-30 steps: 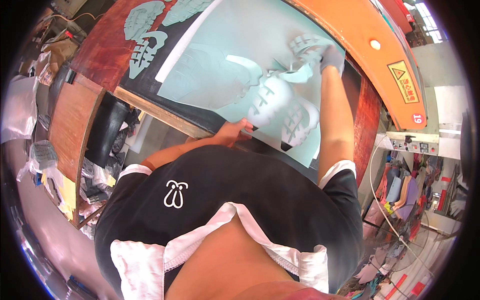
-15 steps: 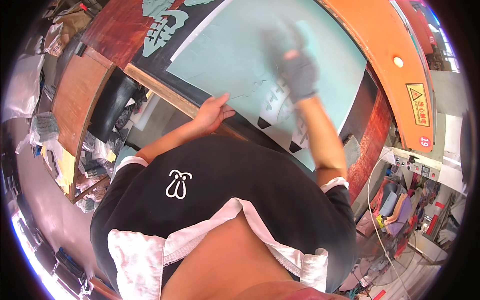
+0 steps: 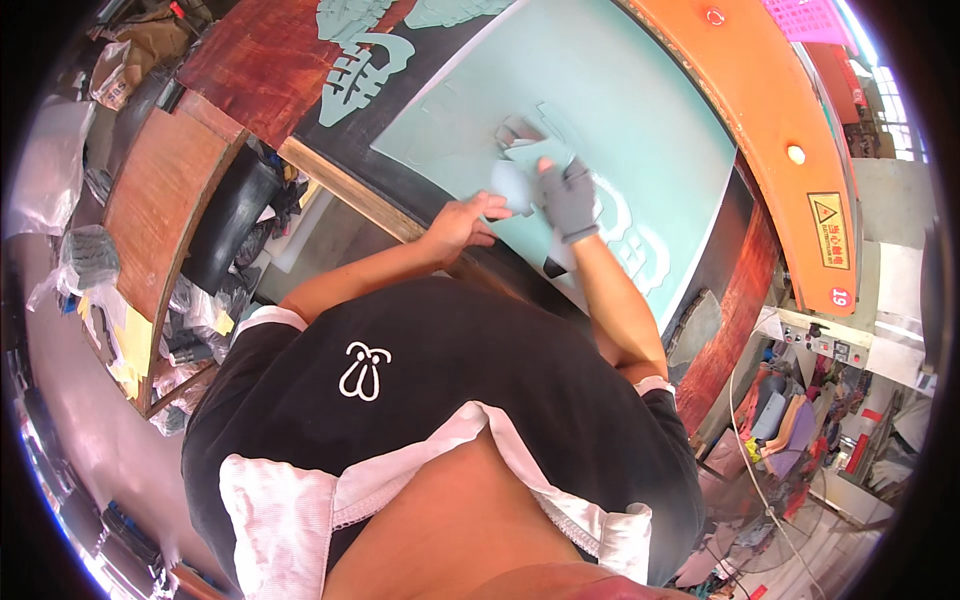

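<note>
Your gloved right hand (image 3: pixel 570 198) is closed on a pale teal cut-out piece (image 3: pixel 518 183), lifting it off the teal sheet (image 3: pixel 640 120). Your bare left hand (image 3: pixel 462 222), just beside it, lies loosely open with its fingertips touching the same piece. Beyond both hands the sheet spreads over the dark table (image 3: pixel 400 75), with an orange machine guard (image 3: pixel 790 110) past it.
</note>
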Action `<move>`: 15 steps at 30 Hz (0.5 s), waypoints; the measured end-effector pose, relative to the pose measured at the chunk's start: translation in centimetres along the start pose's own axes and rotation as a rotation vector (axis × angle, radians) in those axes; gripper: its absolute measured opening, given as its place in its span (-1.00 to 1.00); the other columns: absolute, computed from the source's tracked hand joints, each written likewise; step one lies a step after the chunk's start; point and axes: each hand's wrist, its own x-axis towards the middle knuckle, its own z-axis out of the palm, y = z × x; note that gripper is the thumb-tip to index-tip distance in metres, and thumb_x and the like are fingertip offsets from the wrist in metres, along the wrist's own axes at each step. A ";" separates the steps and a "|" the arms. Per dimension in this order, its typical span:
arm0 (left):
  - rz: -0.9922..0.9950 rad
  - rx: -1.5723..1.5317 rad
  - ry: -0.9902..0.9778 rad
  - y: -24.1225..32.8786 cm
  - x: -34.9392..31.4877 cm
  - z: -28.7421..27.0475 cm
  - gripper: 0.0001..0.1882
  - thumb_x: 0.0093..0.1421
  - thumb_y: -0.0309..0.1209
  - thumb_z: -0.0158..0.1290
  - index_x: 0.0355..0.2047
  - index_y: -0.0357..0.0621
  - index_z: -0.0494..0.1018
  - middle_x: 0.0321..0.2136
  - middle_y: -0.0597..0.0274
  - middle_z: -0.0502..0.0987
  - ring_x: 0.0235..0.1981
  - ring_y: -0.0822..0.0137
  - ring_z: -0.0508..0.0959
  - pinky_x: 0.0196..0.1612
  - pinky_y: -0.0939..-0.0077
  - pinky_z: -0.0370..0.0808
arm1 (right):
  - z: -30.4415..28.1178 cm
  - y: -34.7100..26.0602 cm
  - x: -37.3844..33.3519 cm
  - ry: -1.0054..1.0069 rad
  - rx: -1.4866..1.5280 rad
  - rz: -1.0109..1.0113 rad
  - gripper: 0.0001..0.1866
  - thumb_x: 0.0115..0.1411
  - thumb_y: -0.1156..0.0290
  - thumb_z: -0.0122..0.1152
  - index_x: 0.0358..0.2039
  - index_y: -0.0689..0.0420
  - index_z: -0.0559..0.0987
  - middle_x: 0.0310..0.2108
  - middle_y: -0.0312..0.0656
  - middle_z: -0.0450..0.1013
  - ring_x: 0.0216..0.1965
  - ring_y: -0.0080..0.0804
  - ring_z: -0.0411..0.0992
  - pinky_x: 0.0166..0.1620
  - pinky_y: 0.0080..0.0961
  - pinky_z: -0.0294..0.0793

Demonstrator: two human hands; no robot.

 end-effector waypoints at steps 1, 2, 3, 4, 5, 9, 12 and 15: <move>0.023 0.039 -0.034 0.0 -0.2 -0.2 -0.47 0.34 -0.06 -0.28 0.01 -0.27 0.38 -0.04 0.15 0.47 -0.32 0.36 0.44 -0.12 0.40 0.43 | -1.1 0.4 1.1 0.005 0.209 0.151 -0.76 0.15 0.30 0.11 -0.28 0.22 0.49 -0.45 -0.20 0.42 -0.43 -0.42 0.37 -0.32 -0.40 0.40; 0.048 0.077 -0.063 -0.1 -0.3 -0.4 -0.47 0.34 -0.07 -0.28 0.03 -0.28 0.37 -0.02 0.13 0.45 -0.29 0.35 0.45 -0.11 0.38 0.42 | -1.6 1.0 2.5 0.056 0.053 0.218 -0.74 0.15 0.27 0.12 -0.32 0.23 0.50 -0.47 -0.23 0.41 -0.43 -0.48 0.34 -0.35 -0.43 0.38; 0.092 0.113 -0.096 0.0 -0.3 -0.6 -0.47 0.35 -0.08 -0.29 0.05 -0.29 0.35 -0.01 0.11 0.43 -0.27 0.34 0.45 -0.09 0.36 0.42 | -2.2 1.6 4.2 0.109 -0.085 0.210 -0.71 0.14 0.23 0.13 -0.35 0.25 0.50 -0.48 -0.26 0.40 -0.43 -0.54 0.32 -0.37 -0.46 0.37; 0.033 0.032 -0.094 -0.1 -0.5 -0.7 -0.48 0.35 -0.10 -0.28 0.03 -0.31 0.37 -0.02 0.10 0.43 -0.22 0.26 0.45 -0.09 0.32 0.42 | -3.9 2.1 6.2 0.261 -0.038 0.286 -0.69 0.11 0.21 0.16 -0.38 0.26 0.51 -0.48 -0.24 0.41 -0.43 -0.51 0.34 -0.38 -0.44 0.37; -0.019 0.047 -0.058 -0.2 -0.5 -0.8 -0.48 0.35 -0.10 -0.27 0.03 -0.31 0.37 -0.02 0.10 0.43 -0.21 0.25 0.45 -0.09 0.32 0.42 | -6.0 2.4 8.4 0.381 -0.014 0.332 -0.67 0.08 0.20 0.18 -0.41 0.27 0.51 -0.47 -0.22 0.43 -0.43 -0.48 0.36 -0.38 -0.43 0.37; -0.075 0.086 -0.099 -0.5 -0.2 -1.0 -0.51 0.35 -0.12 -0.26 0.02 -0.26 0.39 -0.03 0.11 0.42 -0.19 0.21 0.48 -0.06 0.30 0.43 | -12.9 4.2 16.4 0.684 0.008 0.458 -0.64 0.05 0.23 0.14 -0.36 0.33 0.55 -0.38 -0.06 0.49 -0.39 -0.34 0.44 -0.28 -0.42 0.42; -0.148 0.119 -0.089 -0.4 0.0 -0.9 -0.52 0.35 -0.11 -0.26 0.01 -0.24 0.40 -0.02 0.14 0.40 -0.20 0.24 0.50 -0.07 0.33 0.43 | -17.0 6.2 20.6 0.754 0.007 0.381 -0.61 0.04 0.22 0.13 -0.27 0.30 0.57 -0.34 -0.05 0.52 -0.32 -0.30 0.48 -0.22 -0.40 0.43; -0.111 0.160 -0.154 0.0 -0.1 -1.0 -0.51 0.35 -0.09 -0.25 0.03 -0.21 0.38 -0.05 0.14 0.41 -0.21 0.26 0.50 -0.10 0.34 0.43 | -19.1 7.6 23.8 0.654 -0.085 0.324 -0.60 0.06 0.18 0.08 -0.23 0.24 0.58 -0.33 -0.05 0.53 -0.25 -0.26 0.50 -0.19 -0.35 0.43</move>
